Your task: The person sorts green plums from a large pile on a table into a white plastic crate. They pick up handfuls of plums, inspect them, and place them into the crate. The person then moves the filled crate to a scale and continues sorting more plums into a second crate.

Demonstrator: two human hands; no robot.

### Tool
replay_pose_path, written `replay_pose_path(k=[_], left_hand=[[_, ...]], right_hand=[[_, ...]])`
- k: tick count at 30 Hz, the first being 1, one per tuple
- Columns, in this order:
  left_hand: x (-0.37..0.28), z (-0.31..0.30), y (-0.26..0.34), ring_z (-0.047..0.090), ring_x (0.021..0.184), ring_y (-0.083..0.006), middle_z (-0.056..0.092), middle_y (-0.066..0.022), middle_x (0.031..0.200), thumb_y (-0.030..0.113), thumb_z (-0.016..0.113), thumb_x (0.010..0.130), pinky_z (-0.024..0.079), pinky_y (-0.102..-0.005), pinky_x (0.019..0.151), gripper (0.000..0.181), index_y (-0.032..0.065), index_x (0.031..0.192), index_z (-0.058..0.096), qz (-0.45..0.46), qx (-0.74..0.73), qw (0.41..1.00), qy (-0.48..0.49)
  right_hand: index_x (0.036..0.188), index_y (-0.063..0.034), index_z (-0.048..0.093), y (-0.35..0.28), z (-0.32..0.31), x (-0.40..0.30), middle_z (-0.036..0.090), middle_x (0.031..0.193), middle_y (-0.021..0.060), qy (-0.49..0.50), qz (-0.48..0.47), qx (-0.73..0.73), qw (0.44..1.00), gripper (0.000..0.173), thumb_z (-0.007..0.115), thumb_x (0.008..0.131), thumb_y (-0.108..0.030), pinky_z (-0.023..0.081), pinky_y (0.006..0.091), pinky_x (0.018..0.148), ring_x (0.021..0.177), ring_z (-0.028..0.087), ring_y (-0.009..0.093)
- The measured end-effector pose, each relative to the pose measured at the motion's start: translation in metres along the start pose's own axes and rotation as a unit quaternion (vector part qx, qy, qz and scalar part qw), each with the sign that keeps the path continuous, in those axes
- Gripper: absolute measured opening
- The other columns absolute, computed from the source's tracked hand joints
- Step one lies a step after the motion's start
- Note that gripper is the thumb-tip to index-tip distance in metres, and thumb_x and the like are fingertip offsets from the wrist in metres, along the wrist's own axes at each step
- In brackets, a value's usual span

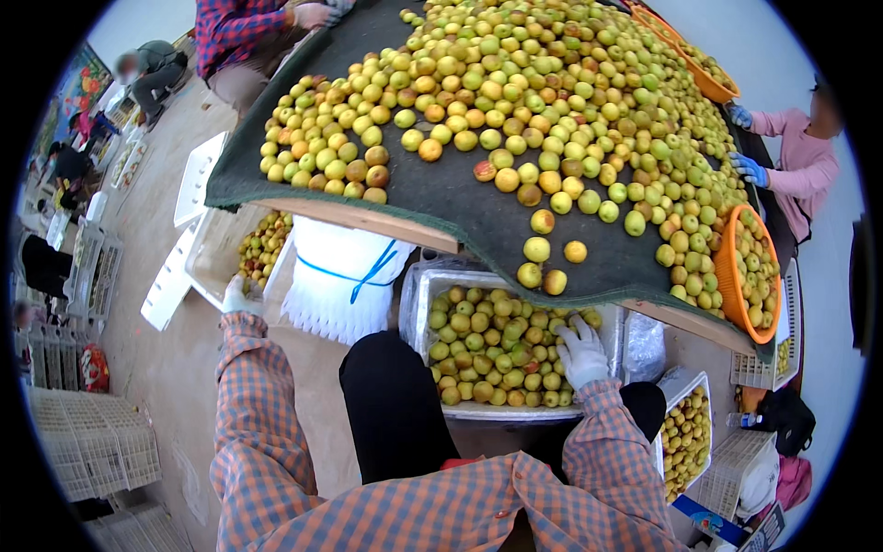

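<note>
My left hand (241, 295), in a white glove, is at the near edge of a white foam box (214, 241) with small reddish-yellow fruits in it. Whether its fingers hold a fruit is hidden. My right hand (583, 352), gloved too, rests with spread fingers on yellow-green jujube-like fruits (497, 345). Those fill a plastic-lined white foam box (510, 412) in front of my knees, partly under the table edge. Above it, a heap of the same fruits (524, 103) covers much of a table draped in dark green cloth (441, 186).
White foam netting sleeves (345, 283), tied with blue string, stand between the boxes. An orange basket of fruit (724, 276) sits at the table's right corner. Another fruit-filled foam box (690, 428) is at right. People in plaid (234, 34) and pink (804, 152) sit across the table.
</note>
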State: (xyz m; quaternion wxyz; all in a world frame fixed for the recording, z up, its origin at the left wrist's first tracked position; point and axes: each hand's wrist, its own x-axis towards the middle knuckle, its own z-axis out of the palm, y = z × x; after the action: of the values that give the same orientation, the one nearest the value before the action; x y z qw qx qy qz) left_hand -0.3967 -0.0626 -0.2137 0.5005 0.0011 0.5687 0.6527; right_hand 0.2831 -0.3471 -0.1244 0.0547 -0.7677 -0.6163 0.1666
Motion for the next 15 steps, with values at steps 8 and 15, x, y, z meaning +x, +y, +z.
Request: replay_pose_path(k=[8,15], left_hand=[[-0.089,0.122,0.021,0.058,0.108,-0.0223,0.057,-0.0078,0.126,0.020,0.060,0.096,0.051,-0.0330,0.091,0.043,0.0038,0.135,0.051,0.263,0.275,0.922,-0.070],[-0.237,0.285,-0.031,0.063,0.096,-0.0289,0.067,-0.0127,0.099,0.012,0.064,0.090,0.049,-0.0354,0.087,0.015,0.0049,0.102,0.069,0.603,0.459,0.589,-0.280]], right_hand=[[0.135,-0.0173,0.054,-0.024,-0.061,-0.002,0.043,0.145,0.0203,-0.060,-0.026,0.063,0.996,0.048,0.064,0.090,-0.030,0.044,0.0497,0.104,0.128,0.046,0.044],[0.122,-0.0031,0.063,-0.078,-0.211,0.058,0.068,0.106,0.0069,-0.132,-0.101,0.420,0.892,0.031,0.058,0.098,-0.022,0.052,0.0332,0.087,0.099,0.064,0.016]])
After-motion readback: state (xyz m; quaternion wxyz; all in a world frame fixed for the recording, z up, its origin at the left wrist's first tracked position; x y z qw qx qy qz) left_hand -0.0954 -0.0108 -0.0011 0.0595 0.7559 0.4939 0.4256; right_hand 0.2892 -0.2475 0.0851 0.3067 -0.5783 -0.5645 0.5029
